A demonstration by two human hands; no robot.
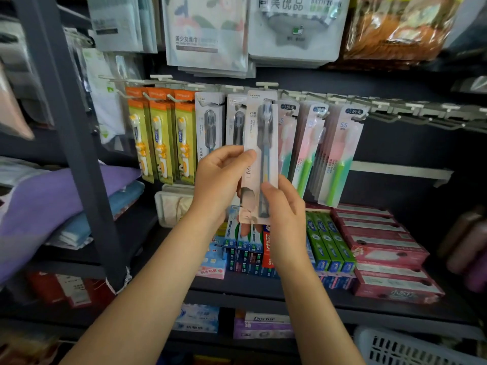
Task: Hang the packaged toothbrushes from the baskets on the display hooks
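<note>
Dark shop shelving (263, 291) with a grey upright post (66, 122), folded purple and blue cloth (52, 196) lay at left, boxed toothpaste (326, 246) stood in rows, white basket (411, 349) sat low at right

Both hands held 1 toothbrush pack (261, 156) upright before the hooks (266, 86): the left hand (220, 180) pinched its left edge, the right hand (283, 206) gripped lower down. Toothpaste boxes (329, 243) lay on the shelf (263, 291) below.

shelf (263, 288) | toothpaste boxes (326, 246) | white tray (168, 204)
</note>
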